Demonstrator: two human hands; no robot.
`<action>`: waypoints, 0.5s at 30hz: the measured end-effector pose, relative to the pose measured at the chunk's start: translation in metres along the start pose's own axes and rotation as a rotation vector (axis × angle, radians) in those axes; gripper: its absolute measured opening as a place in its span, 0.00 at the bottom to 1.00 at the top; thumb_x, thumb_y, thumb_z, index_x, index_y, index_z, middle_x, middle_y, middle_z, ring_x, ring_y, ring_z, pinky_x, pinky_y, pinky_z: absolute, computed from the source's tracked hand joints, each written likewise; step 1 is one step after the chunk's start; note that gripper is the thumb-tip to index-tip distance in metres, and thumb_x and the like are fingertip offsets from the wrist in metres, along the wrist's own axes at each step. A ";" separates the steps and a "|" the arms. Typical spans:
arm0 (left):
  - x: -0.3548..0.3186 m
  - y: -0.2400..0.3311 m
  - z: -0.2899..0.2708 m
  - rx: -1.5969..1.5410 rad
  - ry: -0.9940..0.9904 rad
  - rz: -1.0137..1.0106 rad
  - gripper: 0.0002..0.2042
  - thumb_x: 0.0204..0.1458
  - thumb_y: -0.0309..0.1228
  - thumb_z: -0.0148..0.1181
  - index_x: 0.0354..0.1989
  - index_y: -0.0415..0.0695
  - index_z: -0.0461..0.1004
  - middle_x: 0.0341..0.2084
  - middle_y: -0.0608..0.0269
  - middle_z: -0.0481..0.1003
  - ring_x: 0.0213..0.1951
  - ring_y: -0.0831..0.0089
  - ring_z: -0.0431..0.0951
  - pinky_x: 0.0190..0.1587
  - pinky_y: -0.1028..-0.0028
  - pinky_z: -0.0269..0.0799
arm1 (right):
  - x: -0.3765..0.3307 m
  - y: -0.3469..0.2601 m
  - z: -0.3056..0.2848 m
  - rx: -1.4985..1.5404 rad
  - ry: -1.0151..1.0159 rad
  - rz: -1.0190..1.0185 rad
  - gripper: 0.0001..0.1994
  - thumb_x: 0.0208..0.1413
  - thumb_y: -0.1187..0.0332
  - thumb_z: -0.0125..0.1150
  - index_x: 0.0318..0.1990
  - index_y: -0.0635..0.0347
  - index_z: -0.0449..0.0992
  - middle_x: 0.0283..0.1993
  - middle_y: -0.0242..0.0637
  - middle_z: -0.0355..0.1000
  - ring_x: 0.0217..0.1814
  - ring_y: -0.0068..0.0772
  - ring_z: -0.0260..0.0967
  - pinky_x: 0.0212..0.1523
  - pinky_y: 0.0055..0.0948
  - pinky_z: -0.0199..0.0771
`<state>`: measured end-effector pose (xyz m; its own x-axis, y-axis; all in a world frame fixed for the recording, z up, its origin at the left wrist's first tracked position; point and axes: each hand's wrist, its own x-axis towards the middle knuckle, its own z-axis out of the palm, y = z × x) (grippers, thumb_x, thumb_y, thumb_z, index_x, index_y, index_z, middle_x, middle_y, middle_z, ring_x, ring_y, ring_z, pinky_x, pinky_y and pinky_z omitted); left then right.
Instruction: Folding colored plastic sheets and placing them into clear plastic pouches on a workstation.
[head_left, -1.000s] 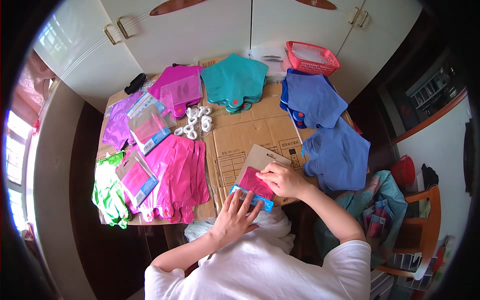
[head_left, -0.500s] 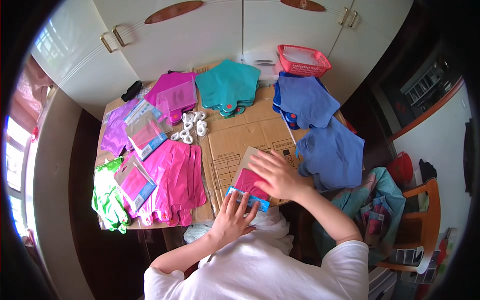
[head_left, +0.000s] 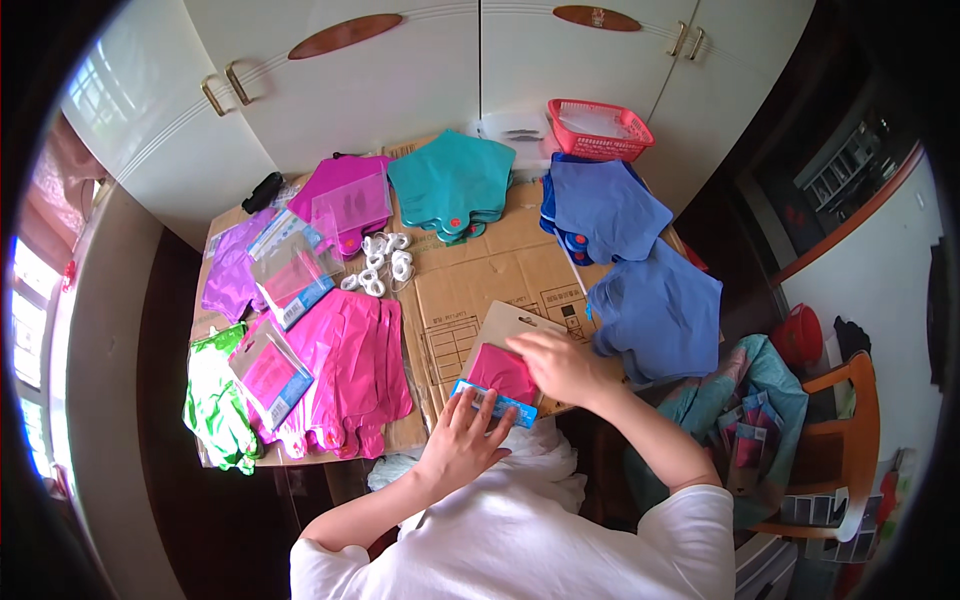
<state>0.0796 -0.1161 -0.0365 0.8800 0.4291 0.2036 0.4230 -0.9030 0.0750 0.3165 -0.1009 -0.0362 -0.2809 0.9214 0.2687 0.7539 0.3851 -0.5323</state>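
I'm watching the flat packet of tan card, folded pink film and blue strip [head_left: 500, 372] lying slantwise at the near edge of the cardboard-covered table [head_left: 470, 275]; its pink film is already sitting against the card, though I'm not able to tell whether it is sealed. The left hand [head_left: 462, 437] is resting palm down on the blue strip, its fingers spreading apart and gripping nothing, the forearm reaching in from the lower left. The right hand [head_left: 560, 367] is bending over the packet's right side from the lower right, knuckles up, fingers curling inward; I cannot tell whether they are pinching anything. Rightward, similar filled packets [head_left: 750, 445] are lying in a teal cloth bag [head_left: 775, 370], which I'm reading as finished work. Leftward, the shiny pink foil stack [head_left: 350, 350] is lying unpacked, and two more packets [head_left: 272, 378] are resting about there. Farther off, blue foil sheets [head_left: 655, 315] and a teal star-shaped foil stack [head_left: 455, 180] are also waiting loose.
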 end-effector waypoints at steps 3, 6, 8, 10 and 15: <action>-0.001 -0.008 0.007 0.135 0.077 0.079 0.23 0.47 0.37 0.58 0.55 0.52 0.71 0.52 0.49 0.69 0.51 0.48 0.70 0.55 0.53 0.69 | -0.001 -0.005 0.021 -0.013 0.061 -0.047 0.12 0.50 0.75 0.58 0.44 0.64 0.77 0.38 0.39 0.72 0.43 0.41 0.69 0.46 0.35 0.72; 0.004 -0.012 0.007 0.100 0.144 0.092 0.21 0.46 0.31 0.56 0.52 0.52 0.74 0.49 0.52 0.71 0.48 0.53 0.73 0.48 0.60 0.76 | -0.002 -0.003 0.023 -0.016 0.096 -0.064 0.10 0.50 0.74 0.59 0.41 0.63 0.78 0.35 0.37 0.70 0.40 0.38 0.69 0.43 0.34 0.72; 0.006 -0.017 0.007 0.124 0.134 0.148 0.20 0.46 0.31 0.56 0.51 0.50 0.74 0.47 0.52 0.73 0.46 0.55 0.75 0.44 0.62 0.78 | -0.003 -0.001 0.023 -0.007 0.100 -0.074 0.10 0.49 0.74 0.60 0.40 0.63 0.78 0.34 0.36 0.71 0.40 0.38 0.69 0.42 0.33 0.73; 0.010 -0.022 0.008 0.171 0.143 0.222 0.19 0.47 0.31 0.55 0.50 0.48 0.74 0.44 0.51 0.74 0.43 0.57 0.77 0.40 0.65 0.79 | -0.004 0.001 0.023 -0.010 0.088 -0.081 0.10 0.48 0.75 0.62 0.40 0.63 0.79 0.34 0.36 0.71 0.40 0.38 0.70 0.42 0.33 0.73; 0.020 -0.033 0.009 0.233 0.201 0.436 0.17 0.49 0.33 0.54 0.47 0.39 0.74 0.37 0.45 0.76 0.35 0.55 0.78 0.39 0.65 0.78 | -0.003 0.004 0.023 0.004 0.079 -0.120 0.10 0.48 0.75 0.62 0.40 0.63 0.79 0.33 0.37 0.71 0.39 0.38 0.69 0.41 0.33 0.73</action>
<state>0.0857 -0.0776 -0.0437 0.9357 -0.0183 0.3524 0.0837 -0.9586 -0.2721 0.3068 -0.1005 -0.0573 -0.3214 0.8617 0.3926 0.7156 0.4925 -0.4954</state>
